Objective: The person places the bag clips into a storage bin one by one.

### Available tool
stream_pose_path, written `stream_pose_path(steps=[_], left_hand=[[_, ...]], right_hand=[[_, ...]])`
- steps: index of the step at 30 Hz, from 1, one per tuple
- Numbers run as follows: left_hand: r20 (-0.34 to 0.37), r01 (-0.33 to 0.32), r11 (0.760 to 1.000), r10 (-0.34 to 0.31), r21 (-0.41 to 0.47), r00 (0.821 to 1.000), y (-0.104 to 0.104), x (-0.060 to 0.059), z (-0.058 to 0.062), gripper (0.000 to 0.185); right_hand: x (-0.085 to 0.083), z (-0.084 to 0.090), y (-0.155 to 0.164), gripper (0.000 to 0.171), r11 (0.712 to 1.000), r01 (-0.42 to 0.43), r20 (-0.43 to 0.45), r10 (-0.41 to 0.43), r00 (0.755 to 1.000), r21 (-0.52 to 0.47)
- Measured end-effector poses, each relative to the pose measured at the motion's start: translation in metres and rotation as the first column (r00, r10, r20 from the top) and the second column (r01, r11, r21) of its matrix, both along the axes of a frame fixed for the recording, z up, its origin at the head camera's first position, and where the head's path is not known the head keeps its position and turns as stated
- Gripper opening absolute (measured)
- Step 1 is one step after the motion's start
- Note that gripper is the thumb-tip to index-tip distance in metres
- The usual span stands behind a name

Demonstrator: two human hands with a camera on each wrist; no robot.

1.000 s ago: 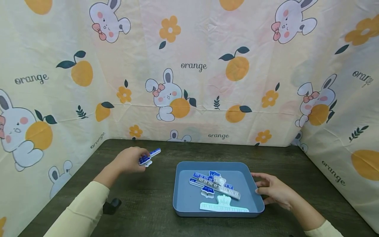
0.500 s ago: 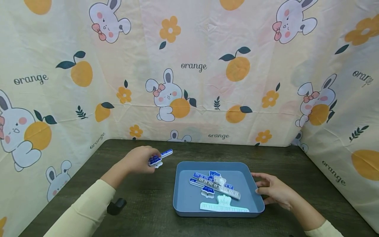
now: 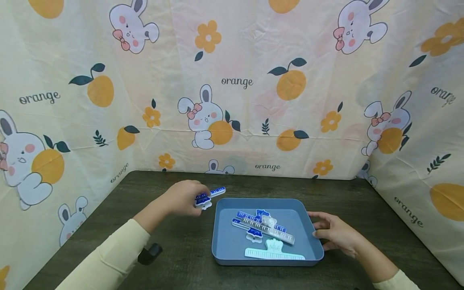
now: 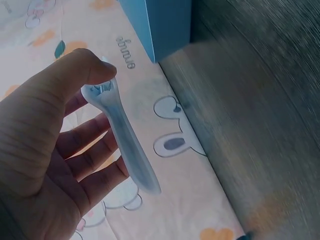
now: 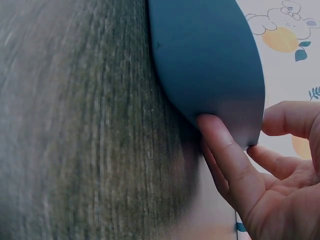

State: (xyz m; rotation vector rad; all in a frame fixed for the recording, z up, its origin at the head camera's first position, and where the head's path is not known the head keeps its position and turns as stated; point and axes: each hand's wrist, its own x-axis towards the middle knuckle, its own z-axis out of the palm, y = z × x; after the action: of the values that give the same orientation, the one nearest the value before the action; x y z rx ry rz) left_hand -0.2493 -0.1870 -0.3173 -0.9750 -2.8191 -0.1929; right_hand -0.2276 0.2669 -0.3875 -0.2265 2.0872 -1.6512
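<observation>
My left hand (image 3: 186, 197) pinches a blue-and-white clip (image 3: 217, 191) with a cloud-shaped handle, just left of the blue-grey tray (image 3: 224, 261). In the left wrist view, the clip (image 4: 132, 150) appears edge-on, its handle end under the thumb and its long bar running past the fingers. At the tray's right side, my right hand (image 3: 337, 233) holds the rim, thumb near the edge and fingers along the outer wall. Inside the tray, blue clips (image 3: 248, 216) and a silver-grey clip (image 3: 268, 230) overlap in a pile. A mint-green clip (image 3: 274, 253) lies nearer the front wall.
The dark wood-grain table (image 3: 181, 253) carries the tray. A cloth (image 3: 246, 108) printed with rabbits and oranges hangs behind and along both sides. A black object (image 3: 150, 253) shows beside the left sleeve.
My left hand has carried the blue-and-white clip rightward, close to the tray's left rim. The right hand, the tray and the clips in it have stayed put.
</observation>
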Motion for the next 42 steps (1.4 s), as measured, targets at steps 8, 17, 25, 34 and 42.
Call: stream_pose_path(steps=[8, 17, 25, 34, 42], left_hand=[[-0.015, 0.027, 0.999, -0.028, -0.039, 0.999, 0.019, 0.006, 0.004, 0.040], [-0.005, 0.105, 0.990, -0.106, -0.098, 0.994, 0.042, 0.017, 0.009, 0.039], [0.018, 0.162, 0.977, -0.162, -0.140, 0.987, 0.062, 0.023, 0.010, 0.040], [0.032, 0.261, 0.944, -0.260, -0.202, 0.965, 0.084, 0.025, 0.006, 0.039], [0.047, 0.341, 0.899, -0.341, -0.275, 0.939, 0.102, 0.029, 0.002, 0.038]], right_hand=[[0.001, 0.000, 0.000, 0.073, 1.000, -0.004, 0.000, 0.004, 1.000, -0.005], [0.001, 0.000, 0.000, 0.073, 1.000, -0.007, -0.005, 0.007, 1.000, -0.007], [0.001, -0.001, 0.000, 0.073, 1.000, -0.005, -0.003, 0.005, 1.000, -0.010], [0.000, -0.001, 0.000, 0.073, 1.000, 0.001, -0.001, -0.001, 1.000, 0.003], [0.001, -0.001, 0.001, 0.073, 0.999, -0.017, 0.003, 0.017, 1.000, -0.029]])
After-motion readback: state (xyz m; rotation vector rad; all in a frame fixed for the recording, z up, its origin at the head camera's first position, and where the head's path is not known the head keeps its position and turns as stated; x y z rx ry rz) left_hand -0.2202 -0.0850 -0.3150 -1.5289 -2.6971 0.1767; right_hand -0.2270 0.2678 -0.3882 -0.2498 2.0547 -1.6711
